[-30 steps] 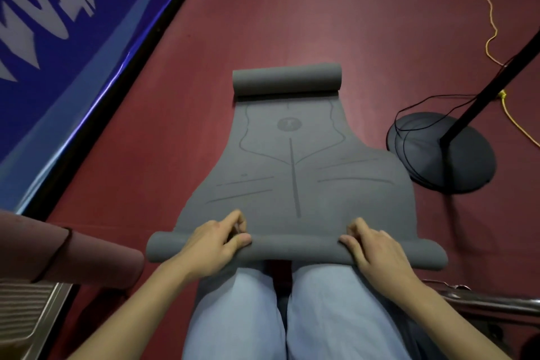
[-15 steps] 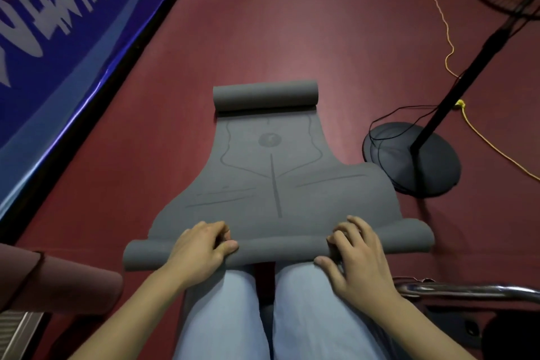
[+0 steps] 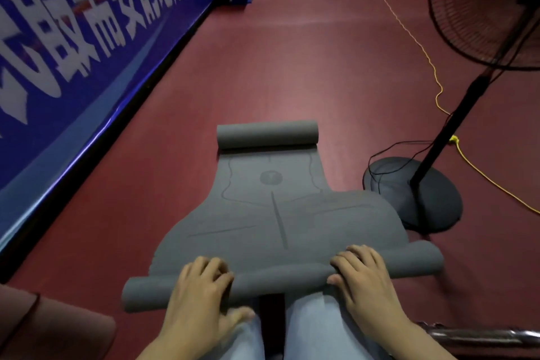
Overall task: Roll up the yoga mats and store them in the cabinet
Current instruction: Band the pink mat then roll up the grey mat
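On the dark red floor (image 3: 292, 73) in front of the person's knees lies a grey yoga mat (image 3: 277, 213), its far end curled into a small roll and its near end wound into a thicker roll across the lap. The left hand (image 3: 201, 292) grips the near roll left of centre, fingers curled over its top and thumb behind. The right hand (image 3: 362, 280) grips it right of centre in the same way. A standing fan (image 3: 415, 190) rests on its round base just right of the mat, a yellow cord (image 3: 429, 64) trailing past. A blue banner (image 3: 87, 38) lines the left wall. A rolled reddish mat (image 3: 58, 327) sits near left.
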Demonstrator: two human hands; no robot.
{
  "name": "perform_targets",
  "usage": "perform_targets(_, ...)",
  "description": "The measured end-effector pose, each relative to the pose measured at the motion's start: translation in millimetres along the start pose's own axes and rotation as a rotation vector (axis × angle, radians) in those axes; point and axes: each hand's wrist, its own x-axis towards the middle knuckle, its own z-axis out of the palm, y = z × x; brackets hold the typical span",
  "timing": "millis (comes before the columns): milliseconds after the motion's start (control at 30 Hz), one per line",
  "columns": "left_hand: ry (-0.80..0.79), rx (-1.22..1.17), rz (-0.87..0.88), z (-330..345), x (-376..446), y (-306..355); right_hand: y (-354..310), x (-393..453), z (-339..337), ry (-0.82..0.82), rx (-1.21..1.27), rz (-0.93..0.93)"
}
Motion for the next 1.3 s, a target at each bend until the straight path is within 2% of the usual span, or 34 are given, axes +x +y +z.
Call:
perform_targets(100, 0.004, -0.004, -0.037, 15, 7, -3, 5, 13, 8, -0.039, 0.031, 0.039)
perform_targets(200, -0.043, -0.08, -0.076, 24, 13, -18, 8, 26, 12, -0.182, 0.037, 0.071)
perform_targets(333, -0.276, -0.155, -0.099, 18, 39, -45, 9, 47, 15, -0.41, 0.122, 0.136)
perform_targets(400, -0.389, -0.186, -0.152, 11, 55, -53, 8, 57, 17, -0.397, 0.145, 0.145)
perform_targets(467, -0.435, -0.271, -0.232, 8, 64, -56, 6, 66, 15, -0.318, 0.091, 0.113)
perform_targets(533, -0.431, -0.319, -0.275, 12, 66, -56, 2, 73, 11, -0.251, 0.009, 0.054)
perform_targets(667, -0.446, -0.266, -0.238, 21, 66, -58, -5, 68, 6, -0.202, -0.068, -0.036)
perform_targets(833, -0.413, -0.269, -0.257, 21, 69, -51, -1, 59, 18, -0.153, -0.08, 0.001)
perform_targets(933, -0.356, -0.426, -0.365, 17, 72, -51, 0, 71, 12, -0.293, -0.049, 0.038)
perform_targets(1000, -0.331, -0.436, -0.373, 15, 76, -51, 1, 85, 9, -0.428, -0.028, 0.064)
perform_targets(1100, -0.245, -0.31, -0.335, 15, 78, -45, 6, 110, 7, -0.601, 0.022, 0.149)
perform_targets(1200, -0.152, -0.1, -0.208, 15, 72, -39, 10, 137, 4, -0.825, 0.059, 0.217)
perform_targets(1300, -0.12, -0.026, -0.099, 20, 56, -41, 10, 146, 6, -0.882, 0.161, 0.255)
